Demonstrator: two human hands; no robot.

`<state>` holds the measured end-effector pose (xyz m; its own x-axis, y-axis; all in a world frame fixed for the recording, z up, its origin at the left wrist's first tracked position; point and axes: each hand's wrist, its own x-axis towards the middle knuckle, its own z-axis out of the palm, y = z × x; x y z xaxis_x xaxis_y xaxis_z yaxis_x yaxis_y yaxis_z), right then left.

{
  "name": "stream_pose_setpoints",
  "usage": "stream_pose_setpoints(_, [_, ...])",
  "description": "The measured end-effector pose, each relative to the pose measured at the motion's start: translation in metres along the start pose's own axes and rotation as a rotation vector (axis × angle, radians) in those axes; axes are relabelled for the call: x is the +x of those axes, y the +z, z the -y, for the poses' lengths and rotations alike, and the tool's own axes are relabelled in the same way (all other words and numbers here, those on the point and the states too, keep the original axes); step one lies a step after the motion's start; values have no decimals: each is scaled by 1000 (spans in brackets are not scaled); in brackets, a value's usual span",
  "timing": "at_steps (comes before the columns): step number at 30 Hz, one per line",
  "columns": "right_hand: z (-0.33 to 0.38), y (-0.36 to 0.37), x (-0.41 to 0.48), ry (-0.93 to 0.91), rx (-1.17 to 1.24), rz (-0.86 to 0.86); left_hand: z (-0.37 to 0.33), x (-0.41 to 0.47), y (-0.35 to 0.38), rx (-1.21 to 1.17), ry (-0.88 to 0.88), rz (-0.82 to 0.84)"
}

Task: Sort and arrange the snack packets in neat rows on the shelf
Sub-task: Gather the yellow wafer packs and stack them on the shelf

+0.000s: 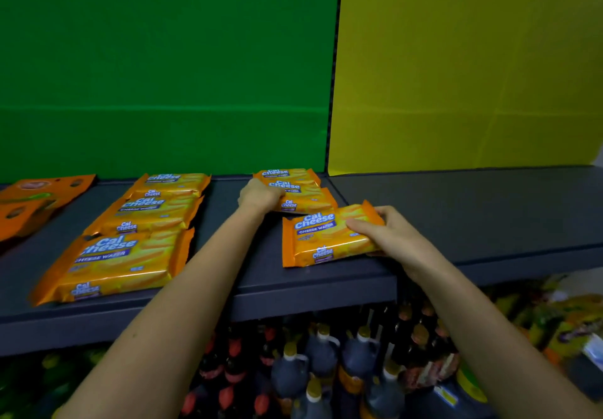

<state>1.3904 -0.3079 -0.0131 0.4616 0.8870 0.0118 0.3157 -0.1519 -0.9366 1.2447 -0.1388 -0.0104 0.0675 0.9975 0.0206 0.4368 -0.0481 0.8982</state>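
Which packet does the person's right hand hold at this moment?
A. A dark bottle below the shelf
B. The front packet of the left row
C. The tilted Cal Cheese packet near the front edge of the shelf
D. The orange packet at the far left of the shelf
C: the right hand grips the right end of the tilted Cal Cheese packet, which lies askew near the front edge of the shelf.
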Motion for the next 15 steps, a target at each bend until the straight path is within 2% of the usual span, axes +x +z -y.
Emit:
stream_pose_setpoints(3, [1, 0, 5, -100, -417, 12, 1, 0, 1, 181, 49, -17])
stream_pose_setpoints(6, [3, 6, 9, -148, -671, 81, 2, 2, 1, 329, 63, -30])
stream_pose_setpoints(15, [9, 10, 7, -204, -816, 111, -2, 2, 0, 554, 63, -26])
